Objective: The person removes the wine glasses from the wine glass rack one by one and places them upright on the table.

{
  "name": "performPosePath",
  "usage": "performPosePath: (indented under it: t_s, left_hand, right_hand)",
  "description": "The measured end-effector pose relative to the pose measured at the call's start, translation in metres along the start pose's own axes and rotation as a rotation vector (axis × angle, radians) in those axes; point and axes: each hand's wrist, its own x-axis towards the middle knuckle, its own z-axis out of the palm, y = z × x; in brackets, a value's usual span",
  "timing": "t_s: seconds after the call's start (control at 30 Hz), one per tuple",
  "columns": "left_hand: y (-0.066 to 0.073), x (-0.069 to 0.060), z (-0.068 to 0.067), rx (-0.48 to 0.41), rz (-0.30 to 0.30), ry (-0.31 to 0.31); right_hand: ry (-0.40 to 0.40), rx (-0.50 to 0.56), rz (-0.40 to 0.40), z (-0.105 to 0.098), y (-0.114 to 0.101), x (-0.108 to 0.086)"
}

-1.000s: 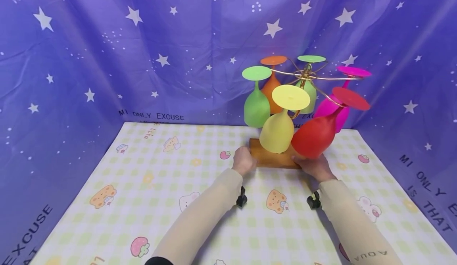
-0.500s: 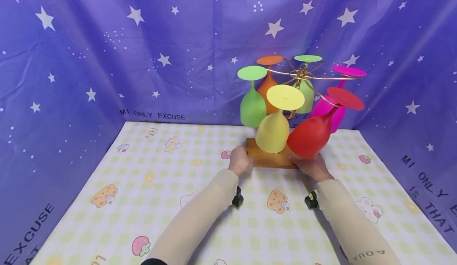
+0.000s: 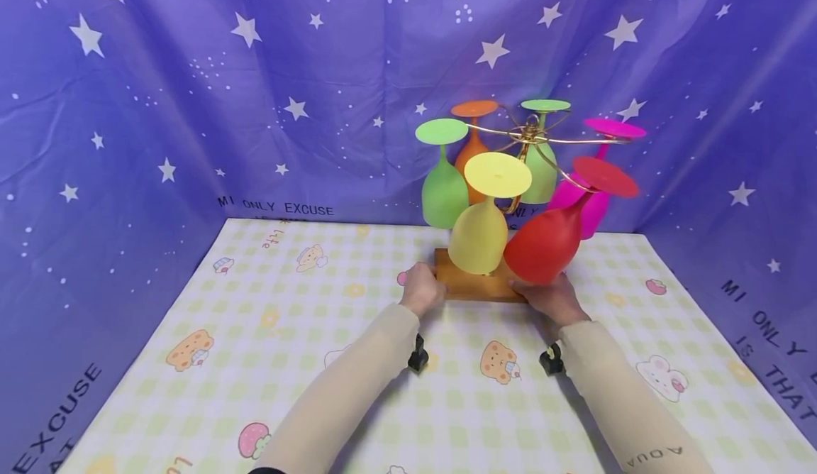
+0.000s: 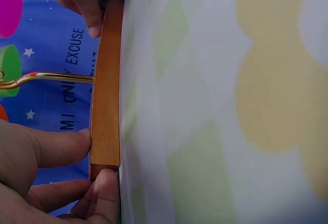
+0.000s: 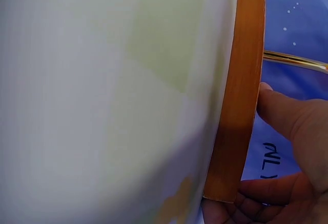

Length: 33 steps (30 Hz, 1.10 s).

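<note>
A wine glass rack has a wooden base [image 3: 475,288] and gold wire arms [image 3: 532,133]. Coloured goblets hang upside down from it: a yellow goblet [image 3: 479,241], a red goblet [image 3: 544,247], a magenta goblet [image 3: 596,211], an orange goblet [image 3: 471,153] and two green ones, one being the left green goblet [image 3: 445,194]. My left hand [image 3: 423,289] grips the base's left end, thumb [image 4: 66,147] on top and fingers curled at the end. At the other end my right hand [image 3: 554,300] grips likewise, its thumb [image 5: 277,108] on the upper face. The red goblet partly covers that hand.
The table wears a checked cloth [image 3: 281,375] printed with bears and strawberries. Purple star-patterned curtains [image 3: 345,91] enclose the back and both sides, with the rack near the back one. A black wrist camera [image 3: 418,355] sits on the left wrist, another device [image 3: 552,359] on the right.
The rack, with its goblets, has shifted steadily a little to the left, and both hands have travelled with it. Their grip on the base looks the same.
</note>
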Motion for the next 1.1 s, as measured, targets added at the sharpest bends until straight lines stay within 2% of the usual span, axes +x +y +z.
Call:
performPosePath:
  t_s: [0.3, 0.47, 0.63, 0.83, 1.1]
  left_hand:
    - [0.0, -0.002, -0.008, 0.038, -0.05, 0.01]
    - [-0.003, -0.004, -0.012, 0.013, -0.043, -0.003]
    - [-0.007, -0.005, -0.014, -0.024, -0.064, -0.023]
    - [-0.009, -0.006, -0.018, -0.037, -0.09, -0.03]
    - [-0.015, -0.005, -0.022, -0.049, -0.068, -0.033]
  right_hand:
    - [-0.002, -0.005, -0.027, 0.006, -0.003, -0.001]
    - [-0.017, -0.045, -0.012, 0.009, -0.003, 0.001]
    - [-0.019, -0.078, -0.068, 0.012, -0.005, 0.005]
    - [-0.004, -0.05, -0.101, 0.017, -0.006, 0.007]
    - [-0.003, -0.099, -0.134, 0.02, -0.009, 0.008]
